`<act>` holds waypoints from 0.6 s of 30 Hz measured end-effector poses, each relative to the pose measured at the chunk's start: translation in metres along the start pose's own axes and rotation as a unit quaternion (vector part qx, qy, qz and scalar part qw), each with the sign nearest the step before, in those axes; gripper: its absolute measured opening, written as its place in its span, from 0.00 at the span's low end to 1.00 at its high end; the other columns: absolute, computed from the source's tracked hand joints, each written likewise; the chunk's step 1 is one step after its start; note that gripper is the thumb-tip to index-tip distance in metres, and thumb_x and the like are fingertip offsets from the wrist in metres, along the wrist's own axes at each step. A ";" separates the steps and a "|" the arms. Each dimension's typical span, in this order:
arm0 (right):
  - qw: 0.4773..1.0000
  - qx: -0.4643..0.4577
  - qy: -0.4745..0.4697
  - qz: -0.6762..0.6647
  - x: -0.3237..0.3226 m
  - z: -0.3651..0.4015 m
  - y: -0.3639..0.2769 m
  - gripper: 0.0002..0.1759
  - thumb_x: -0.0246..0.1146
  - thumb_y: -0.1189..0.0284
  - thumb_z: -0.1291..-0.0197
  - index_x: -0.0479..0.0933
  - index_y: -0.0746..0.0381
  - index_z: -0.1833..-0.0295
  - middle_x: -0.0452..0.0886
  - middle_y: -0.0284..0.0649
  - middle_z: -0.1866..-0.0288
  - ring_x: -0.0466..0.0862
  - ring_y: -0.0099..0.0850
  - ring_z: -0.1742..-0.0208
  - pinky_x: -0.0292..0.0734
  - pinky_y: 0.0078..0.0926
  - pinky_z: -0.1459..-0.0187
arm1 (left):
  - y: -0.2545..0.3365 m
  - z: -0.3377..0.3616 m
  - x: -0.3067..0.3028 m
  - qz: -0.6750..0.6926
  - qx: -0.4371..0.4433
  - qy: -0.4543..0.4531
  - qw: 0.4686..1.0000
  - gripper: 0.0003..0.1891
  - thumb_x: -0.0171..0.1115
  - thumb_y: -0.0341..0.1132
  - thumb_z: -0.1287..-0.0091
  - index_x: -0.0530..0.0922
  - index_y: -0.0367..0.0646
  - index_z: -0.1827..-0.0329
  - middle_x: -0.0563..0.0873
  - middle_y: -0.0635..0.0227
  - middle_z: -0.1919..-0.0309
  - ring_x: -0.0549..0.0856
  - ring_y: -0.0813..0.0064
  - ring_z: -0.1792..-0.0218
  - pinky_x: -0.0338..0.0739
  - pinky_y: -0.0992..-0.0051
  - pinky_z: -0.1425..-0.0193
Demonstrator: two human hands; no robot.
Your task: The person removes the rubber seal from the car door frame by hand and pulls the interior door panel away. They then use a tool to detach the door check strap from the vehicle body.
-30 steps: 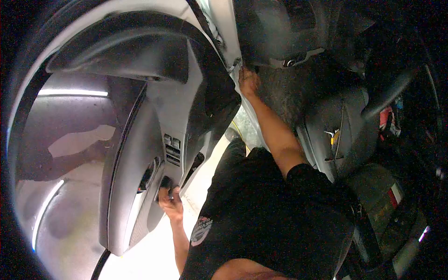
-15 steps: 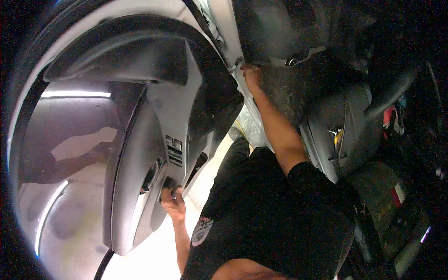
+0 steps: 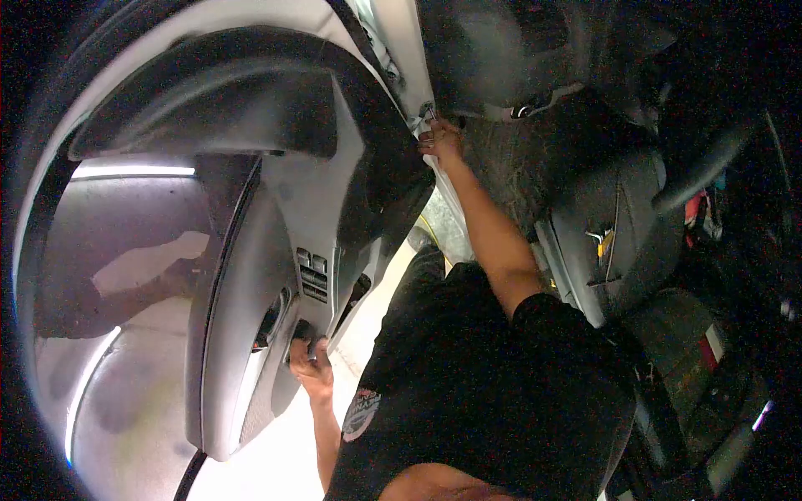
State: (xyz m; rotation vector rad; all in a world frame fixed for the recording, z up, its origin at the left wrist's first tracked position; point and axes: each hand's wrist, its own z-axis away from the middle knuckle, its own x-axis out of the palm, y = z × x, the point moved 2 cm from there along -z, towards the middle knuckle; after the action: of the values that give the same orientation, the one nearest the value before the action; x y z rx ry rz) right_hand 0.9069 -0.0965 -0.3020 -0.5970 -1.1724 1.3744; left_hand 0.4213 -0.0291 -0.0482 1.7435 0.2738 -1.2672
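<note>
A car door (image 3: 276, 217) stands wide on my left, its grey inner panel facing me. On the armrest, my left hand (image 3: 311, 367) has its fingers curled over the dark door pull (image 3: 302, 331), just below the window switches (image 3: 312, 274). My right arm stretches forward to the door's hinge side. There my right hand (image 3: 441, 140) has bent fingers at the gap between door and body pillar (image 3: 408, 54), by a small dark fitting (image 3: 428, 111). Whatever lies under those fingertips is too small to make out.
The dark footwell and lower dash (image 3: 510, 50) are ahead on the right. A seat (image 3: 622, 217) with yellow tags in its side and a steering wheel (image 3: 702, 167) appear further right. My shoe (image 3: 422, 236) is on the floor between door and sill, near a yellow cable.
My right hand has shifted slightly left and down, its fingers now reaching towards the door edge. The door has moved very little. My left hand stays on the pull.
</note>
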 end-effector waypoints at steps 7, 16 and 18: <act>0.934 -0.168 0.090 0.303 0.001 -0.060 0.049 0.12 0.63 0.63 0.31 0.78 0.59 0.49 0.81 0.40 0.69 0.84 0.32 0.73 0.84 0.33 0.77 | -0.012 0.004 0.000 -0.007 -0.027 -0.019 0.999 0.16 0.64 0.40 0.32 0.80 0.31 0.57 0.83 0.45 0.62 0.82 0.45 0.61 0.76 0.58 0.53; 0.990 0.087 0.009 0.115 -0.014 -0.061 0.033 0.16 0.63 0.60 0.32 0.77 0.59 0.46 0.82 0.42 0.66 0.82 0.35 0.72 0.77 0.34 0.74 | -0.010 0.003 0.001 -0.024 0.001 0.016 1.000 0.13 0.66 0.37 0.34 0.77 0.32 0.61 0.82 0.47 0.64 0.81 0.44 0.63 0.74 0.55 0.56; 0.944 0.016 0.047 0.327 -0.010 -0.067 0.032 0.21 0.63 0.59 0.33 0.76 0.59 0.40 0.84 0.48 0.59 0.85 0.44 0.64 0.81 0.41 0.65 | -0.013 0.005 0.003 -0.021 -0.010 0.010 1.000 0.14 0.66 0.37 0.33 0.77 0.32 0.61 0.82 0.47 0.64 0.81 0.44 0.63 0.74 0.55 0.56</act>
State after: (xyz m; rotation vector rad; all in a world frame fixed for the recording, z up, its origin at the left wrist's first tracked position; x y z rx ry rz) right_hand 0.9543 -0.0808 -0.3574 -1.0807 -0.9010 1.8885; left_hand 0.4112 -0.0267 -0.0577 1.7426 0.3356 -1.2725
